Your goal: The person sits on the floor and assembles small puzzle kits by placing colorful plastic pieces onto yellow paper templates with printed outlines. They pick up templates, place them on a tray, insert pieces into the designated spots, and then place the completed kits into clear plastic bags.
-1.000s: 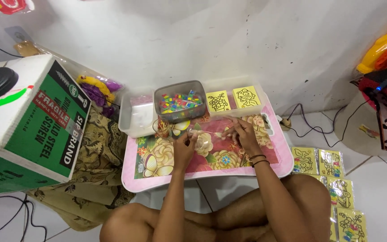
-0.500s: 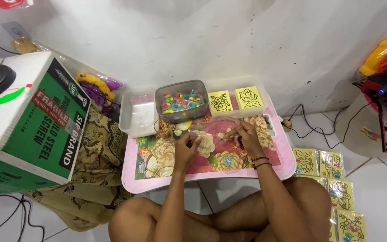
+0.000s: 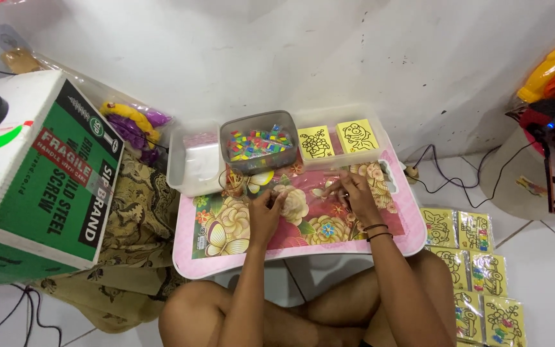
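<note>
Your left hand (image 3: 266,212) and right hand (image 3: 353,193) rest on floral bench (image 3: 239,254); fingers curled, grip unclear; bead tub (image 3: 258,142) near.

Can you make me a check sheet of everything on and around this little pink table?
Surface: small pink table with a flowery top, on a tiled floor.
Job's things: left hand and right hand rest on the tabletop, working on something small that I cannot make out.
Clutter: grey tub of colourful small pieces; empty clear tub; two yellow picture cards in a clear tray.
Fingers: bent over the tabletop; what they pinch is too small to tell.
Cables: dark cable along the floor on the right; more at lower left.
Surroundings: green and white cardboard box; patterned cloth; yellow card packs on the floor; white wall.
</note>
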